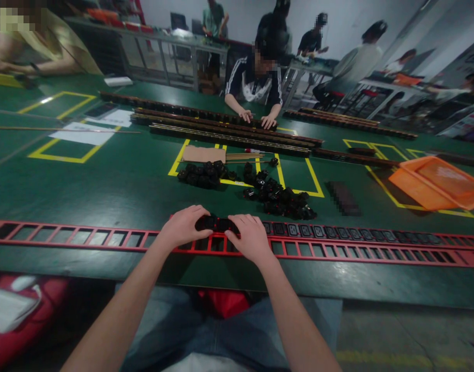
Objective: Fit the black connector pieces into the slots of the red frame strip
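Observation:
My left hand (185, 225) and my right hand (250, 233) are closed on the two ends of a short row of black socket modules (223, 224). The row is at the long red slotted rail (287, 249) near the table's front edge; whether it sits fully in the slots is hidden by my fingers. Right of my right hand, a line of black sockets (318, 231) runs along the rail's far side. To the left, the rail's slots show the green table through them. Beyond my hands lie two loose piles of black modules, a left pile (204, 174) and a right pile (285, 199).
A cardboard piece (203, 154) and thin rods (242, 156) lie behind the piles. Long dark rails (229, 137) cross the table, where a co-worker's hands (256, 119) rest. An orange bin (440, 181) stands at right. Papers (85, 133) lie at left.

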`<state>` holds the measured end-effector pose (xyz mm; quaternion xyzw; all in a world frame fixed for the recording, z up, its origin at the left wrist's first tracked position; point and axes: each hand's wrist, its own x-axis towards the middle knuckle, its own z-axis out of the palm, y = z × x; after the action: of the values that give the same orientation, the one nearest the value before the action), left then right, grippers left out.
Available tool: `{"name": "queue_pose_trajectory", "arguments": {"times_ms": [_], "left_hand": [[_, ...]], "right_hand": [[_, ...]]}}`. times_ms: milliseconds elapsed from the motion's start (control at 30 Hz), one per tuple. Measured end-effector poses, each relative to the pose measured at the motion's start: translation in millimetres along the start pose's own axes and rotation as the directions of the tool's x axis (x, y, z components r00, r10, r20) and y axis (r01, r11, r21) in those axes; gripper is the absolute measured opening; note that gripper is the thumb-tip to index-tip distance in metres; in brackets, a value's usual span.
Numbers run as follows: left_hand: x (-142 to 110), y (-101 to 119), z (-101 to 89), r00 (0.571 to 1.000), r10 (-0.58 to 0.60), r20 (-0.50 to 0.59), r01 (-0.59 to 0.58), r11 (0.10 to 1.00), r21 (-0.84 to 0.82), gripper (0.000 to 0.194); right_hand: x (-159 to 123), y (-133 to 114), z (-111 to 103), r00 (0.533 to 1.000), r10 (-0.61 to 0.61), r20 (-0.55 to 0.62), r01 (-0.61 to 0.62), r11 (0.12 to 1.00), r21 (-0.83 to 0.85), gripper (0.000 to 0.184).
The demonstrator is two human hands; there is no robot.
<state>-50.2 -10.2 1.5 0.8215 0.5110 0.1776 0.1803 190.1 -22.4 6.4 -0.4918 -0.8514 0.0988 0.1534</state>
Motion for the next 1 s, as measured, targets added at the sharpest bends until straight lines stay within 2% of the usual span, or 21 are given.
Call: {"name": "queue_pose_trajectory", "arguments": {"times_ms": [467, 1000], "left_hand": [[-0.2, 1.4, -1.7, 0.999, 0.036, 0.032, -0.037, 0.998, 0.054, 0.034], [0.2, 2.2, -3.3, 0.998, 0.017, 0.055, -0.020, 0.998, 0.057, 0.047]], "right_hand": [[-0.5, -0.4, -0.6, 1.000, 0.002, -0.007, -0.002, 1.000, 0.021, 0.036], [0.0, 0.1, 0.0, 1.000, -0.015, -0.014, 0.015, 1.000, 0.005, 0.037]]}}
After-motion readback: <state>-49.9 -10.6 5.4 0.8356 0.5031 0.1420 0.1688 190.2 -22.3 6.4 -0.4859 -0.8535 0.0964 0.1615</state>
